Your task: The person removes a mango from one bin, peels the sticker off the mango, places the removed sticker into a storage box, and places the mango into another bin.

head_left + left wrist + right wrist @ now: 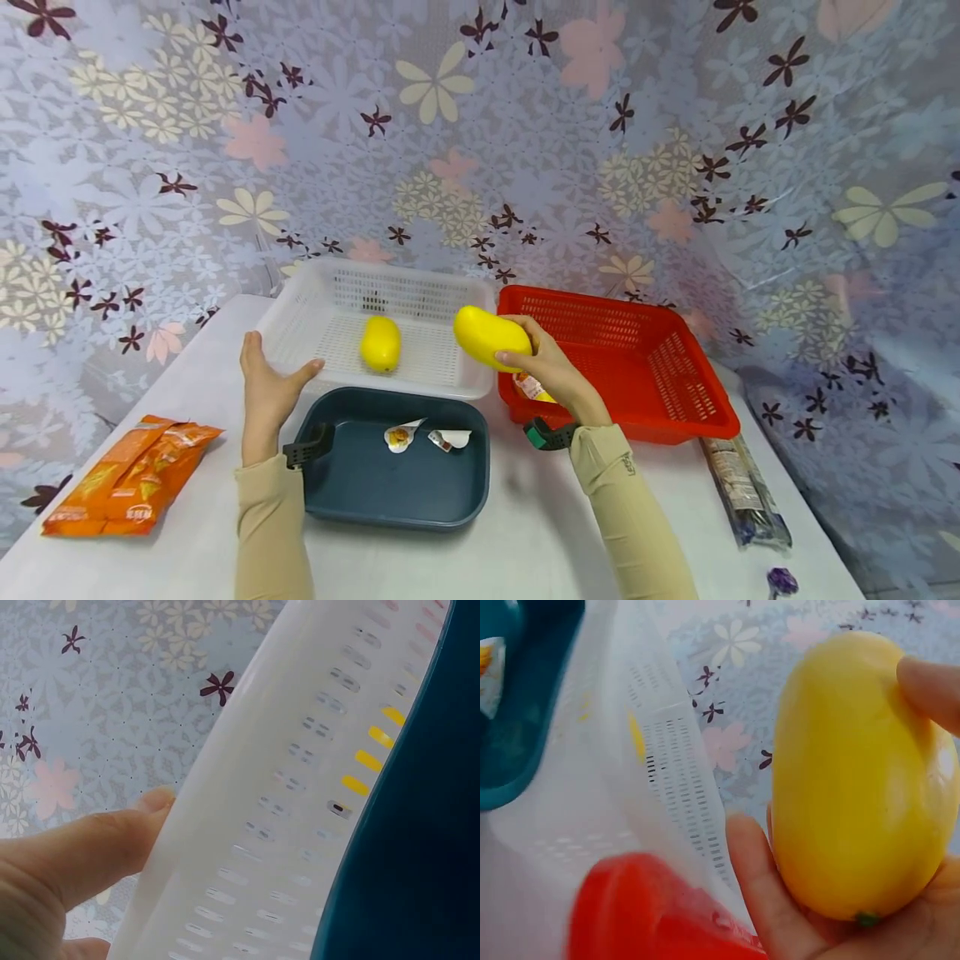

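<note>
In my right hand is a smooth yellow mango-like fruit, gripped between thumb and fingers above the gap between the two baskets. The right wrist view shows a small green stem end on this fruit, low beside the palm. A second yellow fruit lies inside the white perforated basket. My left hand is at that basket's front left corner, thumb spread away from the fingers. Seen from the left wrist, the thumb lies right at the white rim.
A red basket with a small orange-and-white package stands at right. In front of the white basket is a dark blue tray holding two small wrapped pieces. An orange snack bag lies left; long packets and a purple-wrapped lollipop lie right.
</note>
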The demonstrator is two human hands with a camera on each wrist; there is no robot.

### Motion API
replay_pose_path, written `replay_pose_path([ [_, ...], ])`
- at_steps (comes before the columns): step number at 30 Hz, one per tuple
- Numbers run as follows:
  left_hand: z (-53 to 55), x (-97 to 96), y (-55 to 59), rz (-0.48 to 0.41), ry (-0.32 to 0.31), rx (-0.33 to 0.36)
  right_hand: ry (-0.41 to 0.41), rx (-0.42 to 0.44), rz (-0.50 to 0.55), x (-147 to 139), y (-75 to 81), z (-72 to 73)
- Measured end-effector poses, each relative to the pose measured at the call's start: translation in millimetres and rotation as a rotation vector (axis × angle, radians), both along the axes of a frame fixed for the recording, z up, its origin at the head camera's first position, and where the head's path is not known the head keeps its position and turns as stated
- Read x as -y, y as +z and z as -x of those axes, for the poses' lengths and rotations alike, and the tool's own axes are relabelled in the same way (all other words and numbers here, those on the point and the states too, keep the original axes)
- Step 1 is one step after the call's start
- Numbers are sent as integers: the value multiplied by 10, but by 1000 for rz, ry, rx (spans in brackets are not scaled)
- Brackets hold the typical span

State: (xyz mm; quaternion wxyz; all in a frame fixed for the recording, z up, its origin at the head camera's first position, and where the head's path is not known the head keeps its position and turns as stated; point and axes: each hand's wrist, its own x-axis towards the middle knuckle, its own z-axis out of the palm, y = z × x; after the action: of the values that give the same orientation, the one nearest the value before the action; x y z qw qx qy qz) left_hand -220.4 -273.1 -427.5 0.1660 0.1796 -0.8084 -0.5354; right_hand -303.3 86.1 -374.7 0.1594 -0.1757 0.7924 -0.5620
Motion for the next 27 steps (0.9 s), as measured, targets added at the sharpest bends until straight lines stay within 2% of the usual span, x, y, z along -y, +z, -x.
replay_pose_path([
  [6, 5, 37, -2, 7, 23, 9, -33, 75, 64, 300, 45, 281],
  [12, -5, 79, 9, 8, 27, 16, -39, 125, -27, 656, 95, 468],
  [16, -1, 97, 29, 8, 27, 12, -57, 181, -32, 875, 108, 560],
  [19, 24, 83, 27, -1, 19, 2, -85, 235, -2, 992, 82, 641],
  [23, 48, 59, -2, -6, 8, -7, -124, 295, -18, 1094, -1, 729],
  [27, 41, 44, -43, -9, -7, -1, -164, 369, -49, 1156, -108, 753],
])
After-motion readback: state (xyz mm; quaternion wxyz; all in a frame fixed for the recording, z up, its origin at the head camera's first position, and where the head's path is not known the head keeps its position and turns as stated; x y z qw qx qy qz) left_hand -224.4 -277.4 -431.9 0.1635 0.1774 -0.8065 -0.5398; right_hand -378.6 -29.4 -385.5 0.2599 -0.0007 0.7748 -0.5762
